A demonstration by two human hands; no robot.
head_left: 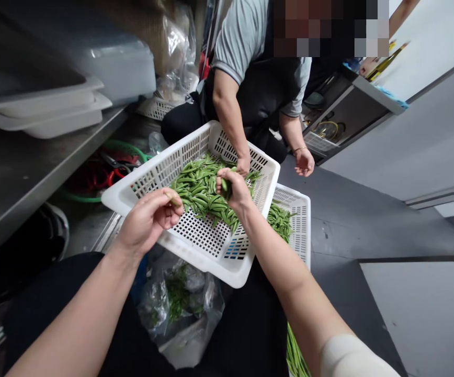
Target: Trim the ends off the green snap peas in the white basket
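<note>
A white slotted plastic basket [207, 267] sits tilted in front of me, with a heap of green sugar snap pea pods [197, 191] in it. Over the heap, my right hand [235, 189] is closed around a few pods, whose green sides show between the fingers. My left hand [148, 220] hovers at the near left rim, thumb and forefinger pinched on a small greenish bit of pea pod [171, 199]. Just behind my right hand, a co-worker's hand [243, 164] reaches into the same basket.
Beneath on the right stands a second white basket [303, 220] with more pods [281, 222]. A clear plastic bag [207, 314] with green scraps lies between my legs. Scissors [115, 163] rest by a green-rimmed basket on the left, below a metal shelf [26, 178]. The co-worker's other hand [304, 161] hangs free.
</note>
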